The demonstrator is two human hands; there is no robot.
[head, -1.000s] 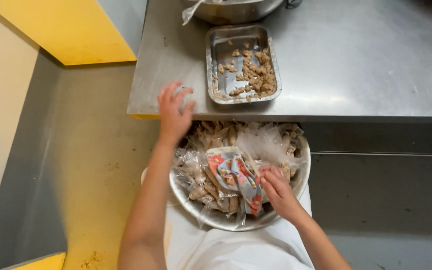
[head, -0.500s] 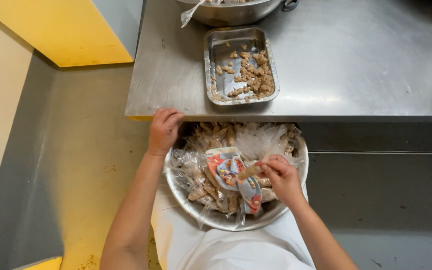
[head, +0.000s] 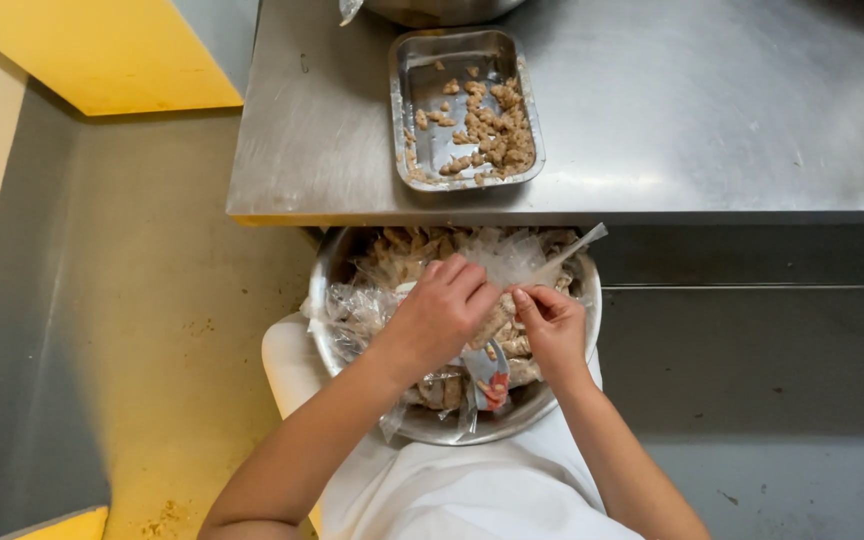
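The left hand [head: 442,310] has its fingers [head: 462,285] curled down and half closed over a clear plastic bag [head: 497,262] in the bowl [head: 324,300]; whether they grip it or only press on it cannot be told. The right hand [head: 552,325] meets it from the other side, thumb and forefinger pinched together on the film or on a brown piece just under the left fingertips, which of the two is unclear. The hands touch or nearly touch at the fingertips, above the middle of the bowl.

The bowl is metal and sits on the person's lap, half under the counter [head: 702,110] edge. It holds brown pieces [head: 397,255] in crumpled plastic, and a printed wrapper [head: 490,375] in red and blue lies just below the hands.

Both forearms come up from the bottom of the view and converge, wrists bent down, backs of the hands up.

On the counter, well apart from the hands, stands a metal tray [head: 412,70] with more brown pieces along its right side.
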